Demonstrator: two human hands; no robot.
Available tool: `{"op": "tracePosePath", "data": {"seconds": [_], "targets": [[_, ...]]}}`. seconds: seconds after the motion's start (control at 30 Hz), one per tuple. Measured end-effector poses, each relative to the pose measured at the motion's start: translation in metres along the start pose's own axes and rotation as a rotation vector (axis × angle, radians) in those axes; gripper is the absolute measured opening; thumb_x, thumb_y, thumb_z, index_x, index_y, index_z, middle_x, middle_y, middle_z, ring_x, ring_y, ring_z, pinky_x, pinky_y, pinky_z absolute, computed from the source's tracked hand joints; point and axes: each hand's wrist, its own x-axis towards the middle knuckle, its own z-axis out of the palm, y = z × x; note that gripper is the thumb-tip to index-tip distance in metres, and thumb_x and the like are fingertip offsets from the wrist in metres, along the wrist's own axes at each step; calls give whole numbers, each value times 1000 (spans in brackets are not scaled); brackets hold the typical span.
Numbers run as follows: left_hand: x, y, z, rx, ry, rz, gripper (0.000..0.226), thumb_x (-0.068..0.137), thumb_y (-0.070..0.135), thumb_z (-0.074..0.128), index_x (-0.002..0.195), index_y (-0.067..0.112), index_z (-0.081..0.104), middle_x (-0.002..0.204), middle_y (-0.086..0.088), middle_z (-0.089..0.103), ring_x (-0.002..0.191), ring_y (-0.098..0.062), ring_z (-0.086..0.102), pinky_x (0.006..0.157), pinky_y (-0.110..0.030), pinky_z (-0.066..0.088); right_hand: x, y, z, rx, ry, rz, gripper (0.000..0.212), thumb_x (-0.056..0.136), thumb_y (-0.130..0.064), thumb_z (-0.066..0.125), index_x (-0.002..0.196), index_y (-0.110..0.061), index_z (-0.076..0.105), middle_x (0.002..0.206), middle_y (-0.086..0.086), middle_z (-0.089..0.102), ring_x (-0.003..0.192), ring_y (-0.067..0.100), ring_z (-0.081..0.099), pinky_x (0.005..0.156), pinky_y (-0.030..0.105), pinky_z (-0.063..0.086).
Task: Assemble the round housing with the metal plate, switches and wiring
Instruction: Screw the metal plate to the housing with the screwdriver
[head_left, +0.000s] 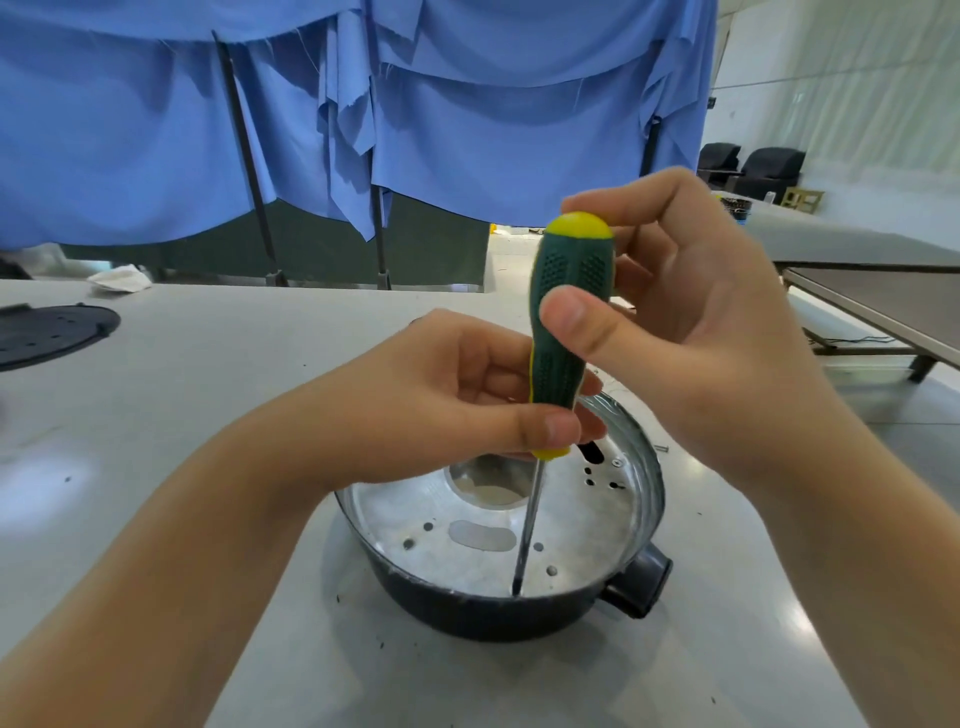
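**Screwdriver tip down inside the round housing**

We see the round housing, dark on the outside, standing on the pale desk right before us, with a short stub sticking out of its right side. Inside it lies the metal plate, shiny, with a big round opening in the middle, a long oval slot and several small holes. The screwdriver stands nearly upright over the housing, its thin shaft reaching down to the near edge of the plate.

Our left hand pinches the lower end of the green and yellow handle between thumb and fingers. Our right hand grips the upper handle, thumb across the front, fingers curled behind the yellow cap.

At the far left of the desk lies a dark round cover with small holes, and beyond it a crumpled white cloth. Blue fabric hangs across the back. Our hands hide the far rim of the housing.
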Motion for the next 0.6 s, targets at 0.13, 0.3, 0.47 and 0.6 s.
{"op": "tracePosePath", "data": {"seconds": [0.13,0.3,0.47,0.6], "targets": [[1,-2,4,-42,-72,3,33,79,15,60,113,19,59,103,8,74,100,-6,69,81,-16,52,-3,2,4,-164,141,-9,38,71,-28,79,93,-30,48,80,-20,59,80,0,60,70,18,49],[4,1,14,205,109,-2,36,67,37,79,100,27,66,91,11,75,86,-6,72,76,-22,58,-3,5,6,-251,210,-20,40,72,-33,79,93,-32,45,84,-20,59,81,1,62,69,13,47],[4,2,22,391,456,54,34,58,44,84,78,21,71,66,9,71,61,-7,69,57,-16,54,-2,6,3,-275,195,38,37,77,-33,78,95,-31,46,91,-14,62,87,1,63,76,15,50],[3,3,21,359,464,13,31,59,39,85,74,16,70,62,6,71,57,-8,69,56,-19,55,0,6,-1,-67,97,77,25,84,-25,65,102,-21,49,105,1,68,97,10,66,85,26,53]]}}
